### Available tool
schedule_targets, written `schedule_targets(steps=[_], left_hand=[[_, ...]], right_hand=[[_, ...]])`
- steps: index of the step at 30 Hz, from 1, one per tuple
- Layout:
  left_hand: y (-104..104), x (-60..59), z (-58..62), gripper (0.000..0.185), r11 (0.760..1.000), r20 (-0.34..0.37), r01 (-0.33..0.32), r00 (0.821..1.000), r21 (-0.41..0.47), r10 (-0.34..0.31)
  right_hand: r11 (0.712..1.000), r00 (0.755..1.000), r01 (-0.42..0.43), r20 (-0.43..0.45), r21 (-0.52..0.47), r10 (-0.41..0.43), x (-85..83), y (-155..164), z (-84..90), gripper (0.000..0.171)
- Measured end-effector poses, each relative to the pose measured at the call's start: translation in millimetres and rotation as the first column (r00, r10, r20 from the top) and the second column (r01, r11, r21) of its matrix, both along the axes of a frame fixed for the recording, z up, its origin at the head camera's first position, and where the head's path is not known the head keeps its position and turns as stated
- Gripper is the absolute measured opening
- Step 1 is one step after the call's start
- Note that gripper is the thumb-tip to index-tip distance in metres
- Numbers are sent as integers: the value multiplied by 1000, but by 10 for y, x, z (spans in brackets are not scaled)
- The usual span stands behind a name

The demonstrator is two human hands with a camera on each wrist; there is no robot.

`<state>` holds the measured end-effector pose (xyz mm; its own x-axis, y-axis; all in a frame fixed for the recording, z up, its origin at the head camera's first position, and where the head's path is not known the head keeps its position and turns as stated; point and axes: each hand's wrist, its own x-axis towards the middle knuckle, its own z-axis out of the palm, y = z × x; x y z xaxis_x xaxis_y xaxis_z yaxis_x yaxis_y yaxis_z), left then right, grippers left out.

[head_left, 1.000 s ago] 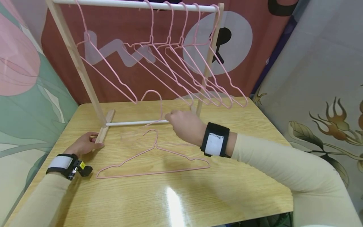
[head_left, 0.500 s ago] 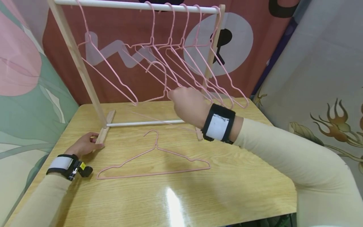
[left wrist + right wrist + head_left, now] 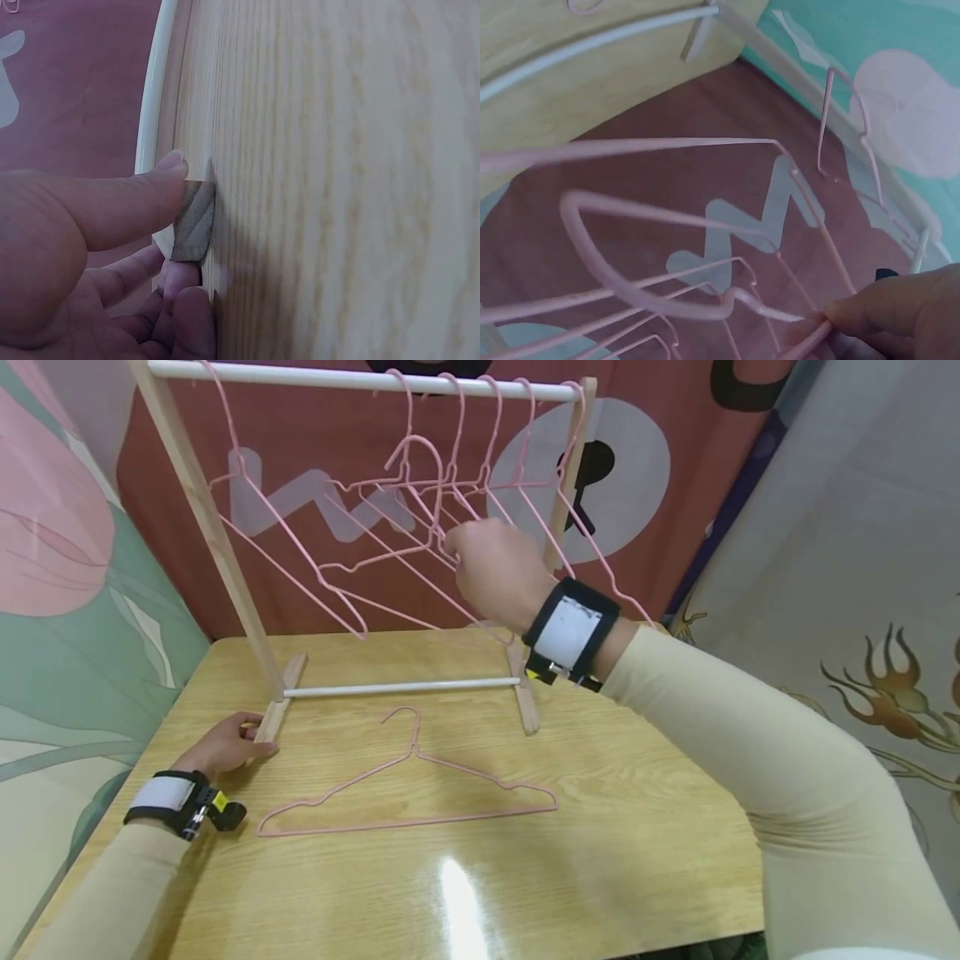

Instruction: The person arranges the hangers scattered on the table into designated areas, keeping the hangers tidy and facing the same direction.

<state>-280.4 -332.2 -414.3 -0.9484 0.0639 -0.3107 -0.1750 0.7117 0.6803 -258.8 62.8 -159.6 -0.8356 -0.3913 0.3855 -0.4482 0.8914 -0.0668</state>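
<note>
Below the rack's top rail [image 3: 360, 377], a raised pink hanger [image 3: 390, 539]
Right hand [image 3: 491, 568] pinches the hanger near its neck, among the hung hangers [image 3: 525, 502]; left hand [image 3: 221, 745] grips the rack's wooden foot [image 3: 281, 706] on the surface [image 3: 600, 860].

A light yellow wood-grain counter [image 3: 615, 827] with rounded corners fills the foreground; a bright glare patch lies on its near surface, indicating overhead light. Behind it hangs a rust-red printed cloth backdrop [image 3: 315, 435] bearing a pale grey circle and a pale zigzag shape. To the left stands a teal-green fabric panel [image 3: 67, 635] with a large pink floral motif. To the right, a grey fabric panel [image 3: 840, 543] carries an orange-and-olive flower print.
</note>
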Motion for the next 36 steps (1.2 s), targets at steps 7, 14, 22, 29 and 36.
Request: schedule_targets(steps=[7,14,22,29,36], left_hand=[[0,-22,-20,72,1000,-7,-3,1000,5,4],[21,-22,-6,72,1000,2,-4,1000,1,4],[41,-29,0,72,1000,0,3,1000,4,-3],[41,-24,13,72,1000,-16,23,1000,-8,-23],[26,-24,-3,74,1000,-15,27,1000,-9,-27]], right_hand=[[998,997,55,-53,-3,-55,-45,-87,111,27],[998,998,56,-17,-31,-57,-38,-141,273,24],[998,998,51,36,-41,-50,1,-148,337,27],[997,990,67,126,-49,-60,66,-179,275,24],[999,990,20,138,-24,-17,134,-243,206,30]])
